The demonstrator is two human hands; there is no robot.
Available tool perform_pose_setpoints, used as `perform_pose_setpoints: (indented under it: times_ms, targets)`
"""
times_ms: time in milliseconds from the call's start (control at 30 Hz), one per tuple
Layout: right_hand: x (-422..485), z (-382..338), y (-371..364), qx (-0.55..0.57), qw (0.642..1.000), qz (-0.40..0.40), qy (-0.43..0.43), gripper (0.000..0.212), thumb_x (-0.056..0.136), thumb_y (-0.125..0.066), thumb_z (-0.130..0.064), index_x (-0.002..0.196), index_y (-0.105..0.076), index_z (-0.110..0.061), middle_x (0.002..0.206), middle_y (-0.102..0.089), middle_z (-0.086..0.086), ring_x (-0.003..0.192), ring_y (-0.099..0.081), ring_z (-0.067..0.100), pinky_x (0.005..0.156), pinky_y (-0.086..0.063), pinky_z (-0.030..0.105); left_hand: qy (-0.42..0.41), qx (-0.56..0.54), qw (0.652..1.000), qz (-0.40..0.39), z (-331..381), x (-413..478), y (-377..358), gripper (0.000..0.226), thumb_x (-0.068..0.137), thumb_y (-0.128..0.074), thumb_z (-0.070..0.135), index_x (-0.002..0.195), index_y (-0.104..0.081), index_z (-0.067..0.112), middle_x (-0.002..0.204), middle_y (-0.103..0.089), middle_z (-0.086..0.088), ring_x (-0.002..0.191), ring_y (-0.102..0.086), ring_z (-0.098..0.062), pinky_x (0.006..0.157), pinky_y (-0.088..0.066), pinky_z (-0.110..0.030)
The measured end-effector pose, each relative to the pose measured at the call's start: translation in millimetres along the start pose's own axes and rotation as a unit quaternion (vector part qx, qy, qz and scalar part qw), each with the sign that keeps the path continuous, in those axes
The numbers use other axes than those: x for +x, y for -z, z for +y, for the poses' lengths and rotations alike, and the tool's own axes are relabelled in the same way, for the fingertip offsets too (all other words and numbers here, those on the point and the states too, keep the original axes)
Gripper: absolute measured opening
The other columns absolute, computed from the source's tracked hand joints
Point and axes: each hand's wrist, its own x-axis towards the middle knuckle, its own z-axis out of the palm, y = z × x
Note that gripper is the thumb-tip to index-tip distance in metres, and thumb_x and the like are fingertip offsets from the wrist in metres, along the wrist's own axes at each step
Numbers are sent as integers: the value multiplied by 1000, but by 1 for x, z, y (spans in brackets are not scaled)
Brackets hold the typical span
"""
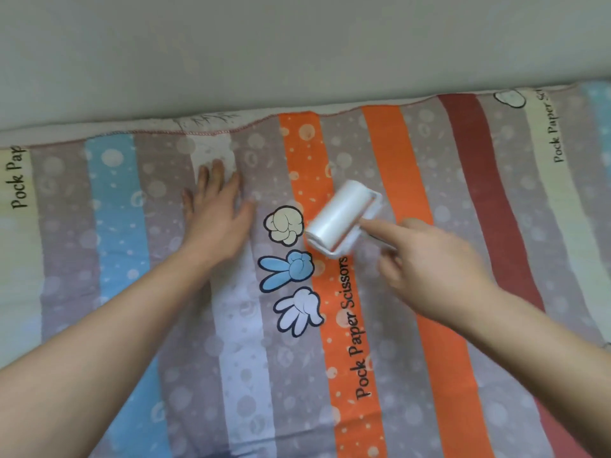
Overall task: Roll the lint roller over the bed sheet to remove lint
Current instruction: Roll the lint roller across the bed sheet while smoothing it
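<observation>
A striped bed sheet (pixel 429 375) in grey, orange, blue and dark red, printed with cartoon hands and "Pock Paper Scissors", fills the lower view. A white lint roller (pixel 340 218) lies with its drum on an orange stripe near the middle. My right hand (pixel 433 262) grips its handle, the index finger stretched along the handle toward the drum; most of the handle is hidden in the hand. My left hand (pixel 218 209) presses flat on the sheet to the left of the roller, fingers spread toward the far edge.
The sheet's far hem (pixel 231 128) with red stitching runs across the upper view. Beyond it lies a plain grey-green surface (pixel 297 44). The sheet extends past the left, right and near edges of the view.
</observation>
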Motion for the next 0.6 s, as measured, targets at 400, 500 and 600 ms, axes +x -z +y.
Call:
perform_pose_setpoints:
  times_ms: [400, 500, 600]
  targets:
    - [-45, 46, -40, 4, 998, -44, 52, 42, 90, -43, -12, 129, -43, -28, 107, -55, 7, 94, -65, 31, 65, -41, 34, 12, 167, 985, 46, 50, -60, -34, 54, 100, -47, 34, 151, -36, 20, 163, -21, -16, 147, -20, -37, 116, -25, -52]
    - [-64, 69, -43, 13, 997, -58, 49, 43, 90, -42, -10, 130, -42, -27, 108, -54, 7, 94, -65, 30, 64, -39, 34, 64, 137, 988, 10, 66, -61, -42, 67, 102, -44, 47, 159, -20, 23, 169, -7, -14, 154, -8, -31, 123, -16, -48]
    - [-78, 92, -36, 4, 995, -89, 53, 43, 91, -43, -16, 130, -42, -32, 109, -55, 5, 96, -64, 29, 65, -39, 34, 105, 144, 983, -46, 80, -56, -43, 77, 100, -39, 58, 162, -6, 25, 169, 8, -11, 156, 6, -30, 125, -6, -51]
